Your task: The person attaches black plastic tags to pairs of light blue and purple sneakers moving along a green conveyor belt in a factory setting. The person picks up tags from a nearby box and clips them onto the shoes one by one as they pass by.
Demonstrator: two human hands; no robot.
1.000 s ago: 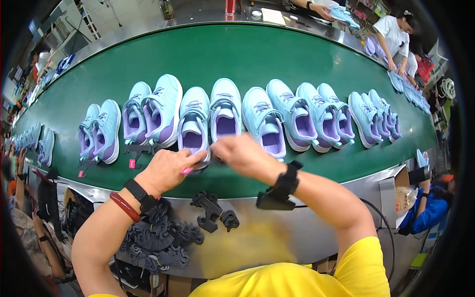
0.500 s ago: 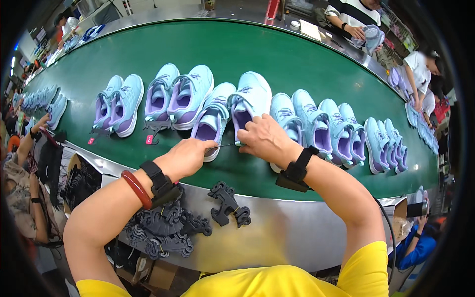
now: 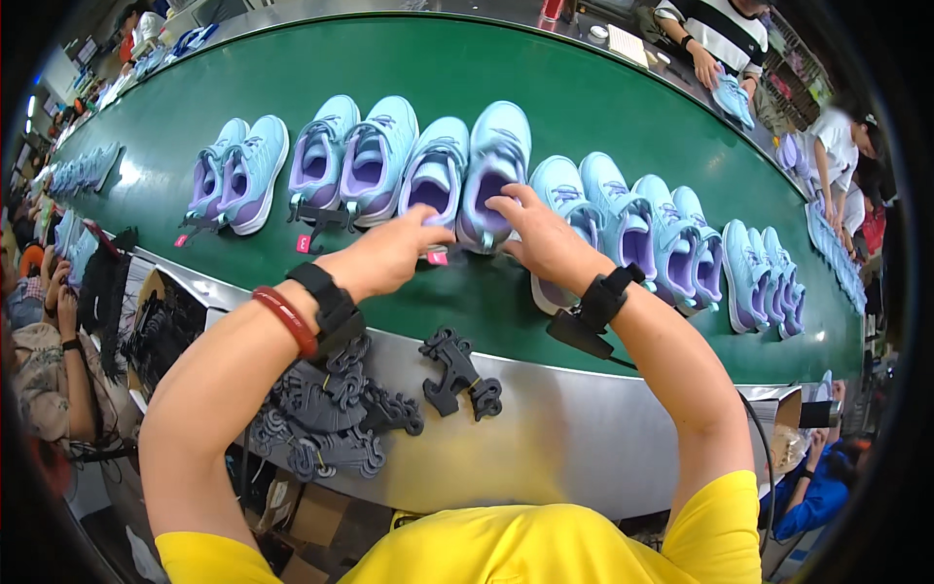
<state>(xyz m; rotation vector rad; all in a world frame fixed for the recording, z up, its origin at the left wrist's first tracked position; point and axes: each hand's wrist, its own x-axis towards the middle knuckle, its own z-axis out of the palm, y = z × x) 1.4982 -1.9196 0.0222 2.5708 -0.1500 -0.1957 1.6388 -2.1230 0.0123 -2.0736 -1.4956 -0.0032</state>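
Side by side before me stand two light-blue sneakers with lilac linings, toes pointing away. My left hand (image 3: 392,255) has its fingers at the heel of the left sneaker (image 3: 438,146); a pink tag (image 3: 436,258) shows just beneath them. At the right sneaker (image 3: 498,146), my right hand (image 3: 556,241) grips the heel, fingers over the collar and thumb side low at the back. Whatever joins the heels is mostly hidden by my left hand.
A green conveyor belt (image 3: 292,73) carries more sneaker pairs on both sides; two pairs at left bear black shoe hangers (image 3: 326,216). On the metal ledge (image 3: 467,467) lies a pile of dark grey hangers (image 3: 321,409). Co-workers stand across the belt and at both sides.
The two sneakers have come together, the right one shifting back toward me. A thin dark piece stretched between my hands is no longer visible, and a pink tag shows by my left hand.
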